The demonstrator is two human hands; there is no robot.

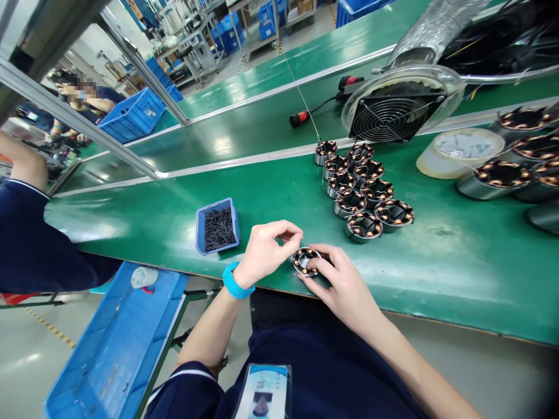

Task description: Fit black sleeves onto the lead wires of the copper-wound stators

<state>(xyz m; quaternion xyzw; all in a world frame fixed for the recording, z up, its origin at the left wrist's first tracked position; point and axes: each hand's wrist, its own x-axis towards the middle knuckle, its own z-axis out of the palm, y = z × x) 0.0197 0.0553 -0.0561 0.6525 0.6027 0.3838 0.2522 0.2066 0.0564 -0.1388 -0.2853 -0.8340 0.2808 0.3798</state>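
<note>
My right hand point(343, 282) grips a small motor stator point(299, 269), a metal ring with copper coils, near the front edge of the green bench. The thumb reaches into the ring's opening while the other fingers wrap its outside. Just left of the stator, my left hand point(266, 250) has thumb and forefinger pinched together at its rim; anything between the fingertips is too small to make out. A small blue bin point(200, 233) full of thin black strips point(219, 228) stands beyond my left wrist. Similar stators point(364, 227) sit in two rows beyond my right hand.
A round fan point(384, 119) on a silvery duct point(437, 32) stands at the back right. Near it are a whitish tub point(469, 145) and several larger stators point(498, 177). A blue crate point(109, 343) lies below the bench at left, by another person's sleeve point(30, 244).
</note>
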